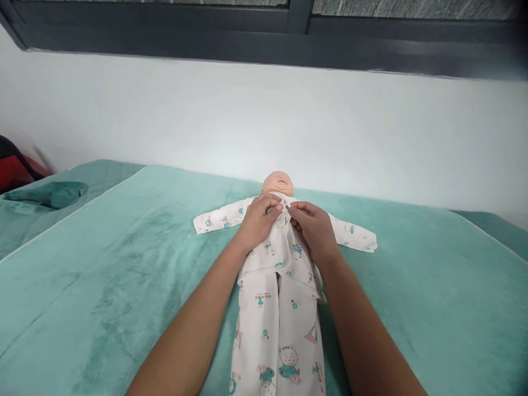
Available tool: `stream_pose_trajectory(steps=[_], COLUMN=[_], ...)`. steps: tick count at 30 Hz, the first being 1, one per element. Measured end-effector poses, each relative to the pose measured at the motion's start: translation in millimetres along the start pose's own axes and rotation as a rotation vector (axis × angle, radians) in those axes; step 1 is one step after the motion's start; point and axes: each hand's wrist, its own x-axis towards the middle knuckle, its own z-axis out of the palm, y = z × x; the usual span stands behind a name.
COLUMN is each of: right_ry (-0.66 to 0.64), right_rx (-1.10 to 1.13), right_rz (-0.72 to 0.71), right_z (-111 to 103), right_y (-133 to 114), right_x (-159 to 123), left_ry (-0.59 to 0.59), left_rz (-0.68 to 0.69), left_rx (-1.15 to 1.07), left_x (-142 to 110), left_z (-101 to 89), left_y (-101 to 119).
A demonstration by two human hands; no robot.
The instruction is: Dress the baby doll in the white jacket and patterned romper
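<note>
A baby doll lies on its back on a teal blanket, head towards the wall. It wears a white printed top and matching trousers, with both sleeves spread out sideways. My left hand rests on the doll's chest just below the neck, fingers curled on the top's left front edge. My right hand pinches the opposite edge of the top at the collar. Thumbs and fingertips of both hands meet at the neckline.
A white wall rises behind the bed, with a dark window frame above. A folded teal cloth and something red and dark lie at the far left. The blanket's right edge runs diagonally.
</note>
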Motion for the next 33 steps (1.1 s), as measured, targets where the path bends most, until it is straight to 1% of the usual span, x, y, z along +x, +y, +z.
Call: stream_pose_trajectory(steps=[3, 6, 9, 13, 17, 21, 23, 26, 29, 31, 33], right_ry=[0.011, 0.002, -0.045, -0.115, -0.146, -0.136, -0.158, -0.215, -0.270, -0.285, -0.282], right_rx=[-0.005, -0.032, -0.096, -0.157, -0.230, -0.368, -0.410, -0.370, -0.219, -0.136, -0.119], right_rz=[-0.011, -0.051, -0.089, -0.102, -0.137, -0.220, -0.260, -0.266, -0.203, -0.171, -0.164], right_z=[0.2, 1.1, 1.1, -1.6, -2.4, 0.5, 0.9, -0.8, -3.5, -4.7, -5.2], right_y=[1.4, 0.7, -1.6, -3.9, -5.0, -5.9, -6.0, -5.3, -3.6, -2.9, -3.4], right_x=[0.6, -0.4, -1.9, -2.5, -3.0, -4.7, -5.4, -5.3, -4.0, -3.5, -3.8], left_ry=[-0.011, -0.007, -0.004, -0.014, -0.035, -0.020, -0.022, -0.025, -0.010, -0.002, -0.004], left_rz=[-0.007, -0.007, -0.010, -0.032, -0.094, -0.183, -0.223, -0.253, -0.248, -0.231, -0.208], left_rx=[-0.047, -0.025, -0.004, -0.068, -0.096, -0.130, -0.146, -0.158, -0.150, -0.135, -0.122], left_x=[0.3, 0.5, 0.5, 0.9, 1.1, 0.6, 0.4, 0.2, -0.1, -0.3, -0.4], left_z=[-0.9, 0.0, 0.8, -0.2, -1.5, -2.6, -3.3, -3.9, -3.8, -3.6, -3.5], left_y=[0.2, -0.8, -2.3, -2.8, 0.8, 7.0, 9.7, 12.4, 13.4, 13.1, 12.0])
